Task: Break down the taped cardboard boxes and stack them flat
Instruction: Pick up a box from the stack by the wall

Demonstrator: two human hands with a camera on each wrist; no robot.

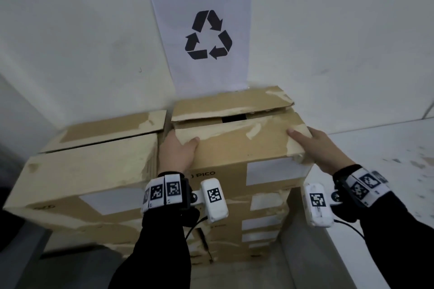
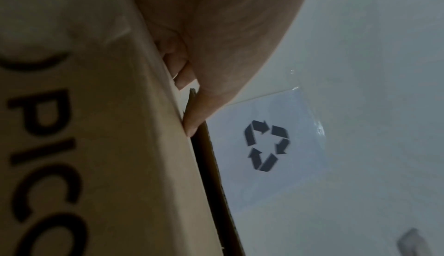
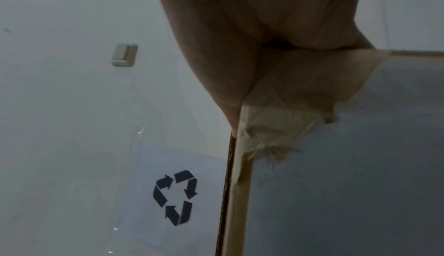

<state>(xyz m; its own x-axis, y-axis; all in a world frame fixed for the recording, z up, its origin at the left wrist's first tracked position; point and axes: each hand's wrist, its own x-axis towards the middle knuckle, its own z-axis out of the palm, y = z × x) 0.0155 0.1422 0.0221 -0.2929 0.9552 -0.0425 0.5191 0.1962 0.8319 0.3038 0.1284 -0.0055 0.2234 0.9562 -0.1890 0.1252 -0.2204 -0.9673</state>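
A brown PICO cardboard box (image 1: 237,145) with torn tape tops the right-hand stack, and its two top flaps gape slightly. My left hand (image 1: 179,150) grips its left edge, thumb on top and fingers down the side next to the neighbouring box. At the near right corner my right hand (image 1: 324,148) holds it, thumb on the lid, fingers hidden over the side. The left wrist view shows my left hand (image 2: 216,41) against the printed box (image 2: 96,146). The right wrist view shows my right hand (image 3: 240,41) at the taped corner (image 3: 288,98).
A second, closed box (image 1: 89,166) stands close on the left. More boxes (image 1: 239,225) lie under the held one. A recycling sign (image 1: 207,35) hangs on the white wall behind. Pale floor (image 1: 387,148) spreads to the right. A light switch (image 3: 125,54) is on the wall.
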